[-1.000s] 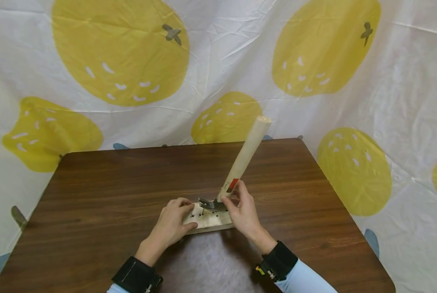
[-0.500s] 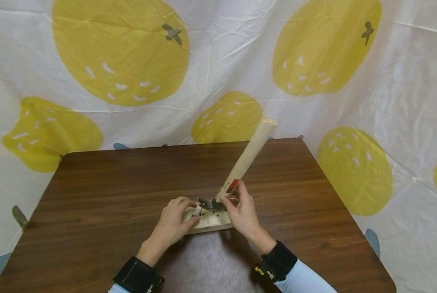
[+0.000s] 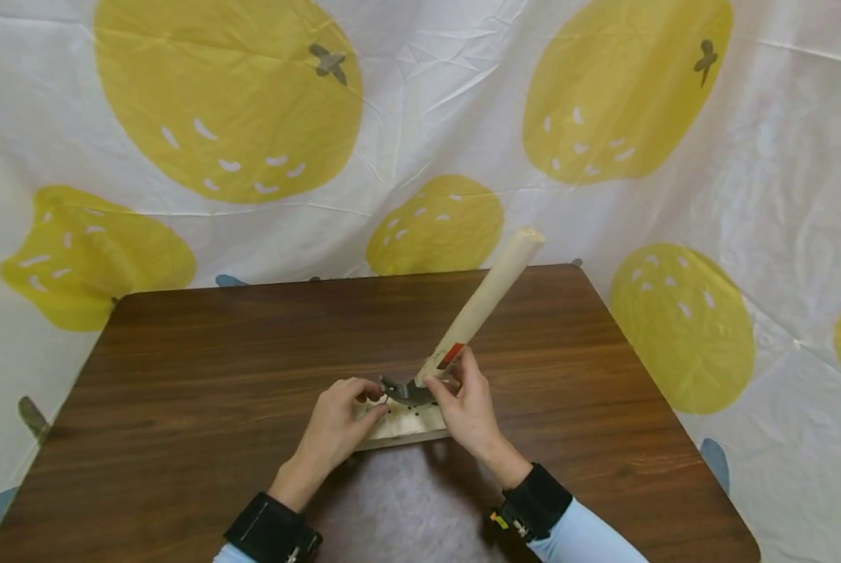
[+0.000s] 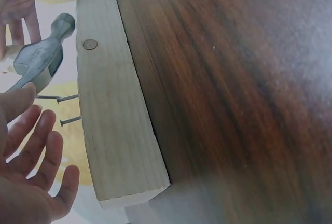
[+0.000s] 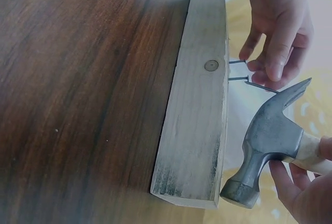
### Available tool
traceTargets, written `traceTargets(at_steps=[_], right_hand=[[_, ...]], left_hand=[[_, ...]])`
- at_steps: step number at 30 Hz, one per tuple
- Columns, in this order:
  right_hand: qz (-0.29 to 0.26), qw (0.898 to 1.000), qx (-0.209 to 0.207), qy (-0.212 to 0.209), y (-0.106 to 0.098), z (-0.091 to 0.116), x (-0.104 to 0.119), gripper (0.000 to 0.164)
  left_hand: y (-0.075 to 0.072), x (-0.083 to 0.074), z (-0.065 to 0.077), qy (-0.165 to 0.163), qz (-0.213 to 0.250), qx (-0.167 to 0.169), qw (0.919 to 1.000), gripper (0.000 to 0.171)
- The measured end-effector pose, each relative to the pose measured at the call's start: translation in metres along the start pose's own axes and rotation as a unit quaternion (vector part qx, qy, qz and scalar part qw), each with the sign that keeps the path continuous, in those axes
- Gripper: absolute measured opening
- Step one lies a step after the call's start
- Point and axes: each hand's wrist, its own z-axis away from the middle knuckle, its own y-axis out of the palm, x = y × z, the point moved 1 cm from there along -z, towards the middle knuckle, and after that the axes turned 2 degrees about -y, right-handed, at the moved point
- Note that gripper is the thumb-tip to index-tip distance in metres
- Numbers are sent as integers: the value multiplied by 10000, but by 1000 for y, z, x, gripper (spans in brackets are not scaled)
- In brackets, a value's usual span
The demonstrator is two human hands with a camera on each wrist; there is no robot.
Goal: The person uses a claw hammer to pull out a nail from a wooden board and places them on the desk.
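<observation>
A claw hammer [image 3: 478,306] leans with its pale wooden handle up and to the right, its steel head [image 5: 270,128] over a thick wooden board [image 3: 411,428]. My right hand [image 3: 472,410] pinches the handle just by the head. By the claw, the thumb and forefinger of my left hand [image 3: 334,421] close around a slanted nail [image 5: 262,86]; the other fingers are loosely bent. That nail reaches up to the claw. Two more nails [image 5: 237,79] stand partly out of the board's top, with their heads showing. Fingers hide part of the contact.
Dark holes or nail heads [image 3: 416,414] dot the board's top. Under it lies a brown wood-grain table [image 3: 216,375]. A white cloth with yellow fruit prints [image 3: 427,117] hangs behind and at the sides. A knot [image 5: 211,65] marks the board's near side.
My left hand has left the board's left end and moved up and right to the nail by the claw. The hammer handle has tipped further right. My right hand has hardly moved.
</observation>
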Motion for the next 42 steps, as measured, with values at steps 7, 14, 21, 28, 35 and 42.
traceTargets(at_steps=[7, 14, 21, 28, 35, 42], right_hand=[[-7, 9997, -28, 260, 1, -1, 4, 41], [-120, 9996, -58, 250, 4, -2, 34, 39], [-312, 9990, -87, 300, 6, -1, 35, 38], [-328, 9990, -67, 307, 6, -1, 36, 37], [-313, 9989, -58, 344, 6, 0, 35, 38], [-318, 9991, -59, 288, 6, 0, 35, 35]], left_hand=[[1, -1, 1, -186, 78, 56, 9998, 18], [1, -1, -1, -1, 149, -132, 9998, 17], [-1, -3, -1, 163, 191, -293, 9993, 15], [-1, -2, -1, 207, 373, -423, 9982, 18], [-1, -1, 0, 137, 566, -630, 9963, 19], [-5, -2, -1, -34, 628, -683, 9957, 18]])
